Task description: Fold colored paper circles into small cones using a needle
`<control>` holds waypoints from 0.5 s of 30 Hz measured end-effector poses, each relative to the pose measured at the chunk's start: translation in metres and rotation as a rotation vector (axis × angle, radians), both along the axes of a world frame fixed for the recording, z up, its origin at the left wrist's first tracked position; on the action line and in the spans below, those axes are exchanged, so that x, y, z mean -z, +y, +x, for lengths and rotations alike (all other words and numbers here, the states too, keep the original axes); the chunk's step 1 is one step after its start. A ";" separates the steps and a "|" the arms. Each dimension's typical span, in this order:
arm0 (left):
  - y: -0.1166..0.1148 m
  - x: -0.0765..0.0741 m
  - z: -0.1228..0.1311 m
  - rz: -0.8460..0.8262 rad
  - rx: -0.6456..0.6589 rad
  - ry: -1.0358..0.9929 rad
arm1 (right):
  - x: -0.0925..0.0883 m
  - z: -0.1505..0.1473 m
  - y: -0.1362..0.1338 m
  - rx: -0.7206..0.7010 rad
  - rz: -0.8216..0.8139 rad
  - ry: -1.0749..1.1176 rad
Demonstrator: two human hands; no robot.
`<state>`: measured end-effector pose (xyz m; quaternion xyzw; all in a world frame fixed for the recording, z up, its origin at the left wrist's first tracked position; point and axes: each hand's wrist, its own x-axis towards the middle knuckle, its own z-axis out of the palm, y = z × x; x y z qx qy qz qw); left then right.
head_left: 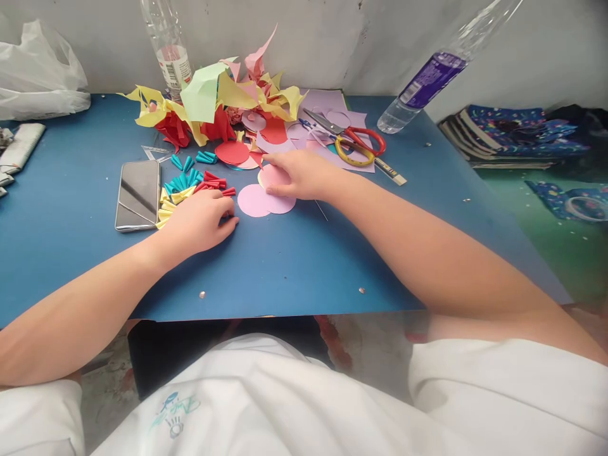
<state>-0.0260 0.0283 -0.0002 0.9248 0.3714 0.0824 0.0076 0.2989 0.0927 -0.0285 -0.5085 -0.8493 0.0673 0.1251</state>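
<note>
My left hand (202, 220) rests on the blue table with loosely curled fingers; a gap shows between thumb and index, and nothing is visible in it. Beside it lie small rolled paper cones: yellow ones (164, 209), teal ones (182, 180) and red ones (215, 181). Over some overlapping pink paper circles (254, 201) is my right hand (297, 174), its thumb and index apart. The thumb tip touches or hovers just above the upper circle; I cannot tell which. Red paper circles (232, 152) lie beyond the hands.
Left of the cones lies a phone (139, 195). Crumpled paper scraps (204, 92) pile up at the back near a clear bottle (173, 63). Red-handled scissors (365, 139), yellow-handled scissors (354, 152) and a purple-labelled bottle (427, 79) are at right. A thin needle-like stick (322, 210) lies by my right wrist.
</note>
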 end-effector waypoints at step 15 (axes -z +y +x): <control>0.004 -0.011 -0.004 -0.152 0.048 -0.178 | 0.009 0.005 -0.058 -0.088 0.417 0.147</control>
